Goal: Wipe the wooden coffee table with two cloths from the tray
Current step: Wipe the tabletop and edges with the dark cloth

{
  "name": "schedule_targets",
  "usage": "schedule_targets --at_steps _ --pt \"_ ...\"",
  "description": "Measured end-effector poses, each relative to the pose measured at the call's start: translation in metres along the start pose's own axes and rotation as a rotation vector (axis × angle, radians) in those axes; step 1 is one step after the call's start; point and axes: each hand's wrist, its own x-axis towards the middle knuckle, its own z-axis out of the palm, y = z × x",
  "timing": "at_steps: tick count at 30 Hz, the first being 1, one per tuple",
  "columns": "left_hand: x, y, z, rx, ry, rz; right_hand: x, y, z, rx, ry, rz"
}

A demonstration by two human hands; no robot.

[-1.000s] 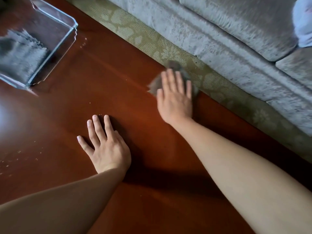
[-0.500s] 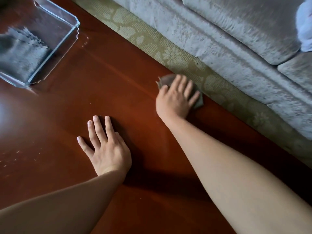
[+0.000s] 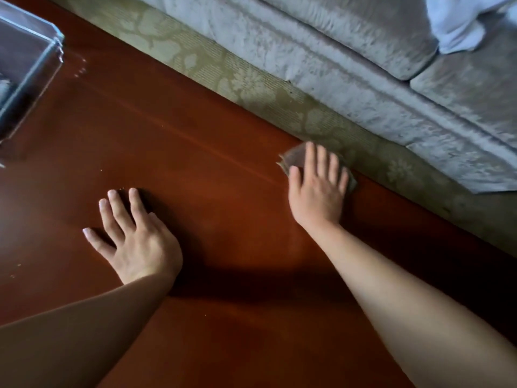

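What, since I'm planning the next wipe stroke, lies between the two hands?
Only bare wooden table between left hand and right hand, per the head view.

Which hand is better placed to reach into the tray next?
Left. The left hand lies flat and empty on the table, on the tray side; the right hand presses the cloth at the far edge.

Dim, warm light falls from the far right; the forearms cast dark shadows on the glossy worktop (image 3: 212, 152). The picture is soft, with faint glare at left.
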Motion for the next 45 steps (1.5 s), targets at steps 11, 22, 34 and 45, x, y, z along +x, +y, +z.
schedule_targets --at_steps 11,22,34,45 --pt "0.002 -0.004 0.007 0.01 0.077 0.054 -0.004 -0.029 -0.001 0.099 -0.042 0.209" --pt "-0.024 -0.087 -0.028 -0.552 0.14 0.116 -0.06 -0.237 0.004 -0.013 -0.18 -0.55" --pt "-0.132 -0.248 -0.039 -0.002 0.1 -0.24 -0.252 -0.35 0.015 -0.058 -0.297 -1.276" --pt "-0.134 -0.255 -0.051 -0.065 0.082 -0.213 -0.156 -0.253 0.006 -0.059 -0.209 -0.571"
